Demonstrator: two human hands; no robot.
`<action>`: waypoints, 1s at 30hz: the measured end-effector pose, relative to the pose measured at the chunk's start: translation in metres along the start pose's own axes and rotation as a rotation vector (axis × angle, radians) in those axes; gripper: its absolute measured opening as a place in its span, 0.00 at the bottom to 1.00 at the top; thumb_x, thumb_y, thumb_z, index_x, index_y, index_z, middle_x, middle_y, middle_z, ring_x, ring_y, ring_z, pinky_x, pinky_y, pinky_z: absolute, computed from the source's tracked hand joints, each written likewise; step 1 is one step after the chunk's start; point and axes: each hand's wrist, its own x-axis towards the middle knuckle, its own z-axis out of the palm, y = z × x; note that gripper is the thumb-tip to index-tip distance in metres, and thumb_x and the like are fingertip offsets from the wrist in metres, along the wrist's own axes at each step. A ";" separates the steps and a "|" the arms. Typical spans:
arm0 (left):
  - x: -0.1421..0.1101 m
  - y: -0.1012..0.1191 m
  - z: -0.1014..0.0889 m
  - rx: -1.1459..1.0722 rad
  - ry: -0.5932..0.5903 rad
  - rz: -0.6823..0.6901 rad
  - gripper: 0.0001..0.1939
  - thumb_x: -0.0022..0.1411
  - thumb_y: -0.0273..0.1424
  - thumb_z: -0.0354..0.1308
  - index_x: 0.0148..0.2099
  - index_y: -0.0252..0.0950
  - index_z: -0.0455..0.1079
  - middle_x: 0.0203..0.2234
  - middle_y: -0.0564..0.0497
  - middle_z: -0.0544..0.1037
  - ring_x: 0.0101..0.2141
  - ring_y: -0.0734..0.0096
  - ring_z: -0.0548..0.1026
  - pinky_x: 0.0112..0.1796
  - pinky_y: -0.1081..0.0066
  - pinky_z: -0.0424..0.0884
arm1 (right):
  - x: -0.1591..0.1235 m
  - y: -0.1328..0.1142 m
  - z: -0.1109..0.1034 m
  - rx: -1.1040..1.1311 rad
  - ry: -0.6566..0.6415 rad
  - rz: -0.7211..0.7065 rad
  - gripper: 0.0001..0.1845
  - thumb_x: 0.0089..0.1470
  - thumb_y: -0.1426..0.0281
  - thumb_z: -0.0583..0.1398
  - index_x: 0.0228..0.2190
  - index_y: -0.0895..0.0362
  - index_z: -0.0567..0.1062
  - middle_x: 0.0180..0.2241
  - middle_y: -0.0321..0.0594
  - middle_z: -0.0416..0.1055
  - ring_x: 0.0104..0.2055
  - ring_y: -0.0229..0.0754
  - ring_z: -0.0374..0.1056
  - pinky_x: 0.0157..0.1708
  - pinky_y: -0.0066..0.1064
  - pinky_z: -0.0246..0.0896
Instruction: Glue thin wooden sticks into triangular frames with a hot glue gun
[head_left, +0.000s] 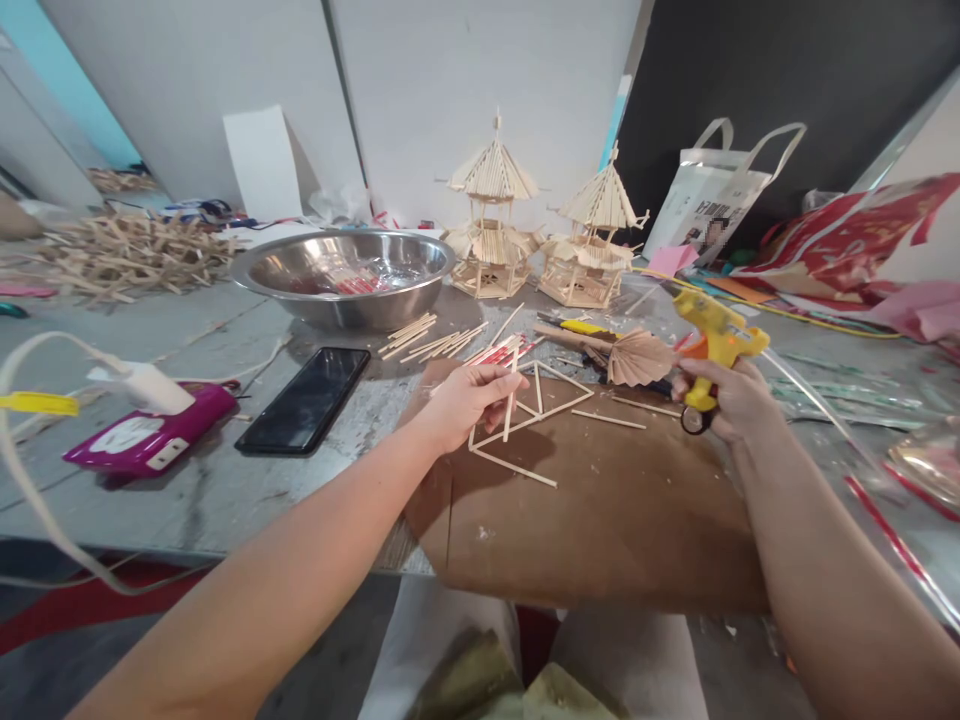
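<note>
My left hand (472, 400) pinches a thin wooden stick (511, 390), held nearly upright above the board. Below it lies a flat frame of joined sticks (540, 418) on the brown board (600, 510). In my right hand (731, 395) is a yellow hot glue gun (712, 340), its nozzle tilted down and apart from the frame. Loose sticks (609, 419) lie on the board to the right of the frame. Behind my left hand are more loose sticks (442, 345) and some red-marked ones. A folded brown paper fan (637, 358) lies near the glue gun.
Two stick pagodas (493, 260) (587, 270) stand at the back, beside a steel basin (337, 310). To the left are a black phone (304, 400) and a purple power strip (154, 430) with a white cable. A paper bag (705, 200) stands back right.
</note>
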 end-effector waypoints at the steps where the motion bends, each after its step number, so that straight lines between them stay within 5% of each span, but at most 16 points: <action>1: 0.000 0.000 0.000 0.019 -0.012 -0.008 0.13 0.48 0.38 0.55 0.31 0.32 0.68 0.13 0.57 0.63 0.13 0.86 0.57 0.15 0.80 0.54 | -0.002 -0.001 0.002 0.009 -0.029 -0.021 0.06 0.39 0.70 0.58 0.23 0.57 0.64 0.20 0.34 0.61 0.19 0.31 0.58 0.20 0.25 0.56; 12: -0.004 -0.001 0.000 0.190 -0.081 -0.037 0.17 0.48 0.40 0.54 0.35 0.32 0.70 0.11 0.59 0.60 0.11 0.87 0.54 0.13 0.80 0.49 | -0.020 0.002 0.025 -0.039 -0.377 0.005 0.18 0.38 0.55 0.57 0.29 0.54 0.65 0.29 0.37 0.68 0.13 0.28 0.52 0.17 0.29 0.56; 18: -0.005 0.002 0.002 0.262 -0.115 -0.006 0.16 0.49 0.40 0.54 0.35 0.33 0.70 0.09 0.59 0.60 0.11 0.85 0.56 0.14 0.80 0.51 | -0.024 0.002 0.037 -0.098 -0.374 0.071 0.25 0.38 0.47 0.52 0.28 0.55 0.63 0.23 0.36 0.67 0.11 0.28 0.50 0.14 0.28 0.56; 30: -0.007 0.004 0.004 0.314 -0.114 0.006 0.16 0.51 0.40 0.52 0.35 0.33 0.71 0.10 0.59 0.60 0.12 0.85 0.55 0.15 0.80 0.52 | -0.026 0.005 0.039 -0.033 -0.421 0.072 0.18 0.45 0.52 0.52 0.25 0.55 0.63 0.21 0.34 0.65 0.11 0.28 0.51 0.15 0.26 0.55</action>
